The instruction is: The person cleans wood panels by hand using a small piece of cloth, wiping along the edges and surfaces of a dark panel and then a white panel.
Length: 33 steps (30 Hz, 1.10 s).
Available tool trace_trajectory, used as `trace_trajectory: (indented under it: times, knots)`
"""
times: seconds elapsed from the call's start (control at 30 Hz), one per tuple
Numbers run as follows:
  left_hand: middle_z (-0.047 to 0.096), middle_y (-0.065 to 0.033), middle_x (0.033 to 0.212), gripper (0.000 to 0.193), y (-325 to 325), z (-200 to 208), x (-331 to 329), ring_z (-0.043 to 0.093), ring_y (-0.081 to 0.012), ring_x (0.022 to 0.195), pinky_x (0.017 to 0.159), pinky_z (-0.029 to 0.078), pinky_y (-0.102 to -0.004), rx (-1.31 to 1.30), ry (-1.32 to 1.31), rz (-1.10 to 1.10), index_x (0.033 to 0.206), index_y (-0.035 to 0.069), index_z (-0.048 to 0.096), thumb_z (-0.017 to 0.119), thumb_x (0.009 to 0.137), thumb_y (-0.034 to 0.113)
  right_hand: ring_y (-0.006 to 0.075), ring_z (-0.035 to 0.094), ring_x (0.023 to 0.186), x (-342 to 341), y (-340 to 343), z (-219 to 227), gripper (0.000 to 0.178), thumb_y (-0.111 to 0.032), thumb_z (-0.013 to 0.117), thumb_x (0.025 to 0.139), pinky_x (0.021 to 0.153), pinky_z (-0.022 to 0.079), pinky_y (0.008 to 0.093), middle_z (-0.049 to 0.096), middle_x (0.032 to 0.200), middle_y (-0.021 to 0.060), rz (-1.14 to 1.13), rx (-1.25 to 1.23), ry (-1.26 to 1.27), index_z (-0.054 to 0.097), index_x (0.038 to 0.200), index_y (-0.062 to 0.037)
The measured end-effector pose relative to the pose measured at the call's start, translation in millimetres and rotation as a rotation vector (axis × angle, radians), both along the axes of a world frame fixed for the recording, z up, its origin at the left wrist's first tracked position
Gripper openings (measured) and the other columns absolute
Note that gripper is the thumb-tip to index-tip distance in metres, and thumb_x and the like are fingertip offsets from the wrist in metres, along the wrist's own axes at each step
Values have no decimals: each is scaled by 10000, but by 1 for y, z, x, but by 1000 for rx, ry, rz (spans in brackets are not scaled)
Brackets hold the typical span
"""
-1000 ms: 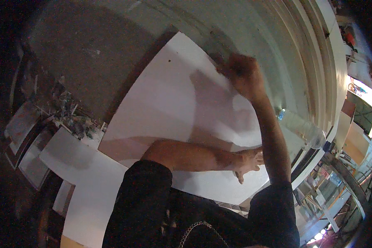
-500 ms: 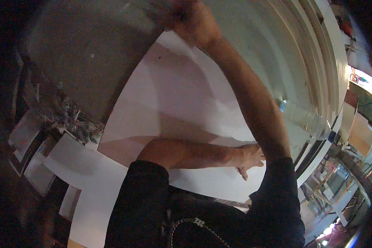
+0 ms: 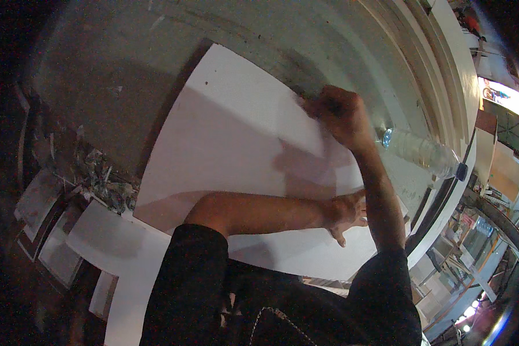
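Note:
A large white board (image 3: 225, 138) lies flat in front of me, one corner pointing away. My left arm reaches across its near part, and my left hand (image 3: 347, 214) rests on the board at the right with its fingers spread; my right forearm hides some of the fingertips. My right hand (image 3: 341, 115) is closed above the board's far right edge, its fingertips slightly blurred at that edge. Whatever it may hold is too small or smeared to make out. The hand's shadow falls on the board.
A clear plastic bottle (image 3: 418, 153) with a dark cap lies on its side to the right. Beyond it are stacked long pale strips (image 3: 429, 69). Crumpled scraps (image 3: 106, 184) and smaller white panels (image 3: 106, 230) are at the left. The worktop (image 3: 115, 86) looks greenish grey and scuffed.
My right hand has travelled from the board's far corner toward me and to the right along the edge, uncovering the corner. The left hand has stayed in place.

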<state>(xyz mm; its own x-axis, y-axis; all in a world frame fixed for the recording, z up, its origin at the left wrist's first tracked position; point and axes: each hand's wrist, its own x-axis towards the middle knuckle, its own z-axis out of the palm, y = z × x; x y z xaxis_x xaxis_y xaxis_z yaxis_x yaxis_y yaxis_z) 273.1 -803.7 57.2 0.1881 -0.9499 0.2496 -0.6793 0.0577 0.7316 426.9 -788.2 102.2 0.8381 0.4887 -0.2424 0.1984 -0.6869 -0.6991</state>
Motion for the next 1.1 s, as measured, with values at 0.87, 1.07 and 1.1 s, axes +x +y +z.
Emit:
trace_trajectory:
  times: [0.87,1.07,1.1]
  knots:
    - [347,-115,1536,901,-3,-21,-11,224,-337,1447,1181,98,-563,-198,192,46,1420,191,478,723,667,620,145,635,721,100,182,-22,96,-88,687,855,641,513,307,702,821,71,91,504,-86,682,889,2]
    - [379,-127,1512,861,10,-27,-16,275,-353,1424,1177,139,-553,-17,285,234,1397,163,500,733,682,582,122,626,654,29,123,31,83,-93,676,859,586,496,297,669,749,52,-81,310,84,681,844,-11]
    - [384,-129,1508,854,29,-26,-25,283,-355,1420,1176,146,-551,-97,238,313,1393,158,503,734,685,576,127,609,602,15,121,21,90,-68,647,883,557,487,282,658,741,56,-55,233,53,670,877,18]
